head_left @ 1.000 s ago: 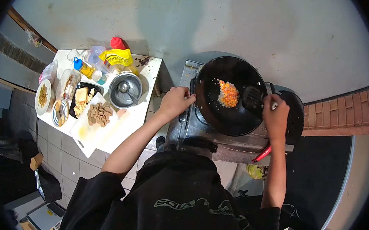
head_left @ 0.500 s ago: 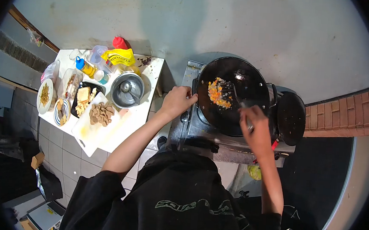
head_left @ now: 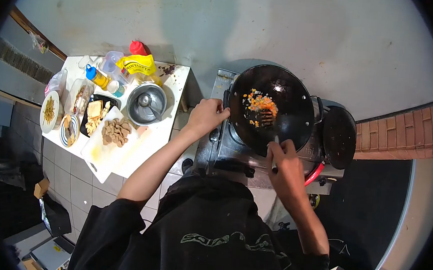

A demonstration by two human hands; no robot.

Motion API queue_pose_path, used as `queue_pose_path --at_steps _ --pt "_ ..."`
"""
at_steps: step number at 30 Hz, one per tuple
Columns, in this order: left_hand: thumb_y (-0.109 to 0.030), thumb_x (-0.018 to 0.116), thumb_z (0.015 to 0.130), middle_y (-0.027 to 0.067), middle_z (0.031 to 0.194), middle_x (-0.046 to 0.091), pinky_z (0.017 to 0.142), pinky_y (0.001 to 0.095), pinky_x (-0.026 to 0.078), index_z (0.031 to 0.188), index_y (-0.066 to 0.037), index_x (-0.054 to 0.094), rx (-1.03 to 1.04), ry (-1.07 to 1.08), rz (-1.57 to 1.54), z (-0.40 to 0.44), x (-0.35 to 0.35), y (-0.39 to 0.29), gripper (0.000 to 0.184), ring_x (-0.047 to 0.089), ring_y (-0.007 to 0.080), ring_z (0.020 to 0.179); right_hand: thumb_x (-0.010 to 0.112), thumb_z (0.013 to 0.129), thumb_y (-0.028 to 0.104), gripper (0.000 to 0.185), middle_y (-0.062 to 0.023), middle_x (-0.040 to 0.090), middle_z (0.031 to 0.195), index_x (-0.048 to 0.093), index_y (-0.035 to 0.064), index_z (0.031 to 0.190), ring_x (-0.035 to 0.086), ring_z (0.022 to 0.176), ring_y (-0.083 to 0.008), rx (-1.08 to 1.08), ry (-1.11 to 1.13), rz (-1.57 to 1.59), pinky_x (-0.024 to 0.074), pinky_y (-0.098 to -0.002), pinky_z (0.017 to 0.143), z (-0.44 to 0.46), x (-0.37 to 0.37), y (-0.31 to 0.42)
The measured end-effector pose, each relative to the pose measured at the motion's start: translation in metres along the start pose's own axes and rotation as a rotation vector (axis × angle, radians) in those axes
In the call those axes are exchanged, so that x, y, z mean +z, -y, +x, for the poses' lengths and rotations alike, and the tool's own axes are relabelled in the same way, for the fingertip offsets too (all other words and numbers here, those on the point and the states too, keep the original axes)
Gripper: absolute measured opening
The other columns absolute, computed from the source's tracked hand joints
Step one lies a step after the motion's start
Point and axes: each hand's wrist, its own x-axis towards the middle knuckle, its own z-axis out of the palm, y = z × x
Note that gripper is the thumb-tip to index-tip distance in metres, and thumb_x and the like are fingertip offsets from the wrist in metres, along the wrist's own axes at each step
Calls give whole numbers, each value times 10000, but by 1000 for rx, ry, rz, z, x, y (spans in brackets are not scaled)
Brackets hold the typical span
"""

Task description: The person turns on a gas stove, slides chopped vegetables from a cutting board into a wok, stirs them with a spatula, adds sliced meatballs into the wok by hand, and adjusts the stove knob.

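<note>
A black wok [head_left: 293, 123] with two side handles sits on the steel stove in front of me. My left hand [head_left: 207, 117] is closed at the wok's left handle, its fingertips against the rim. In my right hand [head_left: 286, 174] is the handle of a slotted spatula [head_left: 267, 118]. The spatula's dark head lies in the wok, against the chopped orange and white food [head_left: 259, 103]. This food is spread over the left and middle of the wok's bottom.
Right of the wok is a dark round pan [head_left: 340, 137]. On the left, a white table [head_left: 150, 148] bears a metal pot with a ladle [head_left: 146, 105], a cutting board with brown slices [head_left: 116, 131], a yellow pouch [head_left: 137, 64], bottles and plates of food. A red hose [head_left: 315, 174] curves by the stove.
My right hand has moved down and slightly left with the spatula, whose head has come toward me. The food has shifted right and spread out. My left hand stays at the wok handle.
</note>
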Motion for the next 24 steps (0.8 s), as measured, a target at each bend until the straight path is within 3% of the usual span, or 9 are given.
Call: queue_pose_path --at_steps 5,7,13,16,24 --pt "-355 623 814 204 717 630 687 413 487 748 25 636 10 -22 30 0 1 3 386 636 363 729 593 823 44 127 -212 511 926 542 49 940 596 784 -424 -32 45 96 491 -493 689 14 30 -22" --pt "-350 625 813 201 705 628 680 413 491 755 29 641 3 -26 39 -1 1 1 384 639 362 724 595 831 46 138 -226 542 902 588 40 969 597 797 -420 -47 -109 -7 482 -487 709 36 36 -49" --pt "-323 645 800 206 708 629 670 415 494 765 35 644 32 -78 56 2 3 2 360 638 363 706 602 859 43 117 -190 600 908 634 1 964 603 826 -374 -280 -259 190 479 -398 731 90 -27 -93" --pt "-306 644 801 203 710 630 663 420 490 751 33 632 22 -141 90 2 5 -1 343 633 368 704 602 872 46 133 -142 586 917 638 16 996 588 798 -313 -367 -123 175 467 -349 741 112 -44 -110" --pt "-278 652 799 163 852 626 720 454 508 746 -24 624 -27 -296 325 0 12 -21 261 635 350 813 612 863 55 137 -129 544 870 648 23 991 560 777 -286 -544 227 230 453 -344 722 122 -43 -136"
